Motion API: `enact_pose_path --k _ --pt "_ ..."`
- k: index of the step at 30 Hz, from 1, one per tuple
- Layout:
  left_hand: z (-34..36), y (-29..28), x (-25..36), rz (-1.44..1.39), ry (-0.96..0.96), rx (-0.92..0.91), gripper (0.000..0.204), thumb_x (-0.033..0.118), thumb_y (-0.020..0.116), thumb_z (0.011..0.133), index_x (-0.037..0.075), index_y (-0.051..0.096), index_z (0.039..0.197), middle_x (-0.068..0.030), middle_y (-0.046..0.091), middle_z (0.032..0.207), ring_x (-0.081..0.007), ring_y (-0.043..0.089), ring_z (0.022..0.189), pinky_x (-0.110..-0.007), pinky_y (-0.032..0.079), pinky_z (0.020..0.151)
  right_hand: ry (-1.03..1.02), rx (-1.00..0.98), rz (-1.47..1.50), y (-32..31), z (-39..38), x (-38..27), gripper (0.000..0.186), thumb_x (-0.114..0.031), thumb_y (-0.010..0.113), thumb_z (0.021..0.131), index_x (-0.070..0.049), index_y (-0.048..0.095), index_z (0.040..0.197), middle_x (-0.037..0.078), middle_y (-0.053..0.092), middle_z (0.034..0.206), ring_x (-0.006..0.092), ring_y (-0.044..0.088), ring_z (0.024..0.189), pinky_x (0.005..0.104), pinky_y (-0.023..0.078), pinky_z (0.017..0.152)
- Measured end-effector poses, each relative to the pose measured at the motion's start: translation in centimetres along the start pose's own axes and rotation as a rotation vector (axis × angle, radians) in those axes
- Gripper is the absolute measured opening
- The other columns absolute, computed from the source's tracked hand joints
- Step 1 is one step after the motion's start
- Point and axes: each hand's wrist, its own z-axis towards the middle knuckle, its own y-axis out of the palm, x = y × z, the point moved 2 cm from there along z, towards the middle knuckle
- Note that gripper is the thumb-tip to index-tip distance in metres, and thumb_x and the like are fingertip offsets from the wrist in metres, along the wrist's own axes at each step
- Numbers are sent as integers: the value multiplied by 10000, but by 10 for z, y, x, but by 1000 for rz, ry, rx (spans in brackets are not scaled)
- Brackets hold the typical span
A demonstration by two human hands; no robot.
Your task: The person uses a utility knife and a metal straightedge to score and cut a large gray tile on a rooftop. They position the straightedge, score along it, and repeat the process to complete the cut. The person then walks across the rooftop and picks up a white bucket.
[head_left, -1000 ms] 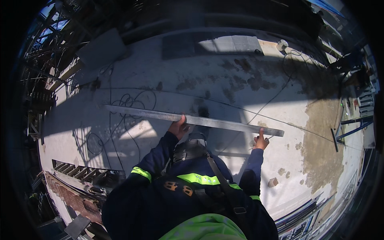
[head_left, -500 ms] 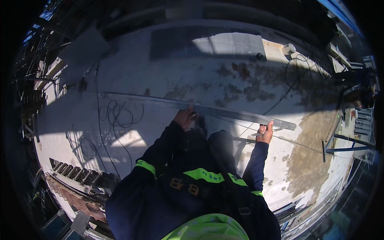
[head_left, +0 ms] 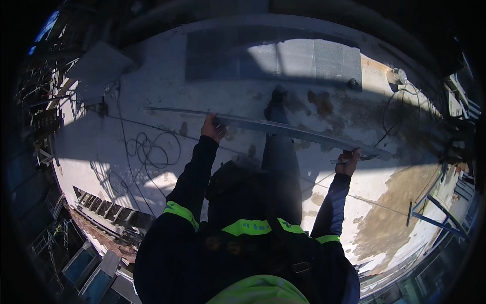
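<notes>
A long, straight metal bar (head_left: 288,131) lies crosswise in my grip, above the concrete floor. My left hand (head_left: 212,126) is closed round it left of its middle. Near its right end my right hand (head_left: 348,162) grips the bar, along with a thin, light-coloured object (head_left: 338,161) that I cannot make out. My right leg (head_left: 278,157) is stretched forward beneath the bar, with the dark shoe (head_left: 278,95) showing beyond it.
Dark panels (head_left: 319,63) lie across the far floor. Coiled cables (head_left: 152,149) cross the floor at left. A blue metal frame (head_left: 440,213) stands at right, with stacked metalwork (head_left: 106,207) at lower left. A grey board (head_left: 101,63) is at far left.
The bar and both hands have moved farther forward. A leg has stepped out beneath the bar, and the floor's dark panels now appear larger in the view.
</notes>
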Motion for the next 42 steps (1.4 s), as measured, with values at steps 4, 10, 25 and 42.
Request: enact_pose_path --k 4,10,25,42 --pt "87 39 38 18 8 98 449 441 707 893 136 558 1187 -60 537 1140 -259 562 1065 -441 479 875 178 100 -129 84 110 33 537 -506 710 988 -147 570 1361 8 642 1108 131 597 962 238 350 536" --pt "164 118 77 114 -19 262 428 441 708 902 116 587 1153 -66 609 1082 -270 684 969 -397 533 781 343 209 -417 124 296 112 592 -450 798 931 -66 591 1330 72 651 1163 141 637 966 223 348 511" --pt "558 111 100 447 -280 87 634 599 757 860 124 575 1238 -48 647 1034 -172 645 866 -342 504 720 384 192 -734 181 554 354 466 -398 866 834 -44 686 1078 95 695 820 131 629 607 224 334 460" --pt "699 136 57 510 -224 16 626 704 724 865 102 631 1008 -5 615 811 -130 603 642 -276 438 504 -152 210 -742 168 625 425 240 -166 825 888 -29 629 902 38 635 734 109 547 505 268 410 426"
